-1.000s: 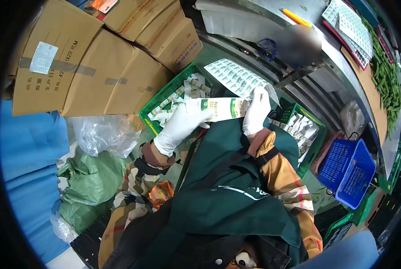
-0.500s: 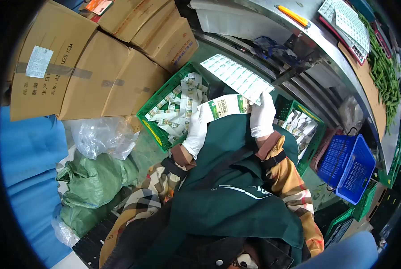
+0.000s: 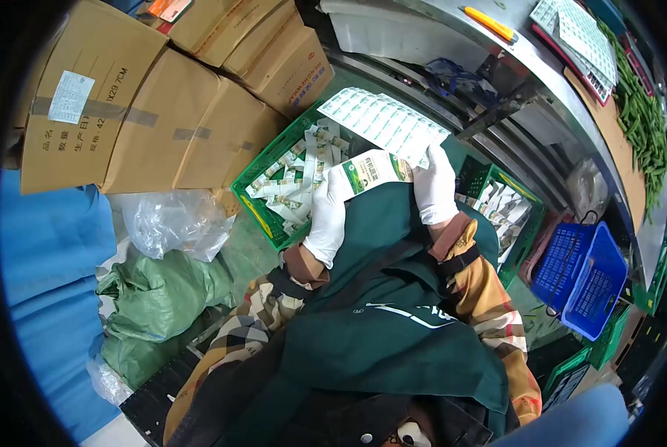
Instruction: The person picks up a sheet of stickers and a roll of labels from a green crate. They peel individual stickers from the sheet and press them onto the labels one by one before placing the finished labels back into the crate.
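In front of my apron, both white-gloved hands hold a white-and-green printed paper label strip (image 3: 376,170), which bows slightly upward. My left hand (image 3: 326,221) is closed on its left end. My right hand (image 3: 435,186) pinches its right end and also a sheet of small stickers (image 3: 382,119), which fans out beyond the strip. The fingertips are partly hidden behind the paper. Just left of my left hand, a green crate (image 3: 272,232) holds many similar strips. Another green crate (image 3: 531,195), with folded strips inside, stands right of my right hand.
Cardboard boxes (image 3: 162,119) are stacked at the left, above a clear plastic bag (image 3: 173,223) and a green sack (image 3: 162,294). A blue basket (image 3: 598,290) stands at the right. On the metal table lie a yellow cutter (image 3: 490,24), more sticker sheets (image 3: 586,45) and green beans (image 3: 642,134).
The label strip has bowed more as my hands came slightly closer together. The sticker sheet has shifted a little to the left and its far edge looks more fanned.
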Demonstrator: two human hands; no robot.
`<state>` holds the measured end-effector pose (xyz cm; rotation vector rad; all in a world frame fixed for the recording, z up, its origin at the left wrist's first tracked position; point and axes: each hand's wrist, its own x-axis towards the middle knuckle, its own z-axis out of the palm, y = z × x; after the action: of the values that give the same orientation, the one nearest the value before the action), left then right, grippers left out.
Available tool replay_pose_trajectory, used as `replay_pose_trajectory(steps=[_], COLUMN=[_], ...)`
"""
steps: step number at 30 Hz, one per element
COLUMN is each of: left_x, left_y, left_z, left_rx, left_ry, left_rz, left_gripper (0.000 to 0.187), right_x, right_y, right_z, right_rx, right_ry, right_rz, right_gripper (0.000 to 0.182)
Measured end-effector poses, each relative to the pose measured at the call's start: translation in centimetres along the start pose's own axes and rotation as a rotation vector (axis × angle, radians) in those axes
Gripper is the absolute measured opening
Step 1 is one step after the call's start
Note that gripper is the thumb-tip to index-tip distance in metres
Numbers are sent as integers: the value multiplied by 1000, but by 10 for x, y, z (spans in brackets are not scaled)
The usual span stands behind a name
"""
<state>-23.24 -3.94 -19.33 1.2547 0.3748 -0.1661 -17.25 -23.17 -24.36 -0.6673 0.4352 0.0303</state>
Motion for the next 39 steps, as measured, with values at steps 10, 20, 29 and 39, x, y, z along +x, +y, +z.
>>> replay_pose_trajectory(steps=[10, 20, 29, 39], left_x=[43, -31, -15, 60], left_y=[18, 38, 12, 69], left_z=[24, -25, -122, -9], left_rx=[-341, 9, 877, 857], left_ry=[-354, -476, -127, -548], left_rz=[-120, -233, -242, -37], left_gripper=[52, 45, 34, 32], right_x=[10, 9, -9, -4], right_y=[-7, -10, 3, -10], right_z=[7, 3, 19, 30], right_rx=[194, 181, 86, 50], right_ry=[-56, -87, -190, -174], right_rz=[43, 68, 1, 25], right_gripper=[30, 27, 40, 37])
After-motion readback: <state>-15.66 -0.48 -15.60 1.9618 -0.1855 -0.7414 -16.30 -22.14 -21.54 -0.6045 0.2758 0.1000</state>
